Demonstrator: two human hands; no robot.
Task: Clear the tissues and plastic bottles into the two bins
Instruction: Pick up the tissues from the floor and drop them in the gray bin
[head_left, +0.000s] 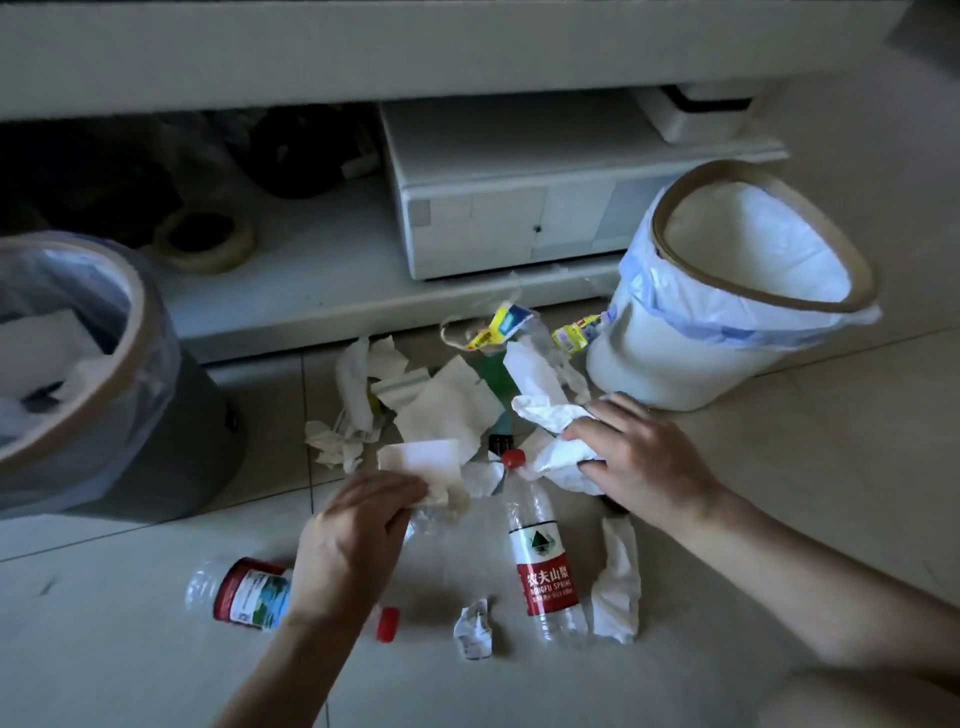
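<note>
Now gathering tissues: both hands are down in the litter on the floor (779, 467), each with paper in its grip.

Left hand (353, 540) pinches a flat tissue (421, 460) between thumb and fingers, and the right hand (644, 462) is curled round a crumpled tissue (556, 436). By my reading the next move is to lift both and carry them to the grey bin (150, 374) on the left, which seems already to hold white paper, though its inside is dim. More tissues (441, 400) lie heaped near the white bin (675, 358), which looks like the one for bottles. A red-label bottle (545, 566) lies between the hands, and a second bottle (244, 592) passes under the left wrist. A loose tissue strip (618, 582) and a small wad (474, 626) lie near the front, and crushed yellow-labelled plastic (498, 325) sits just beside the white bin.
</note>
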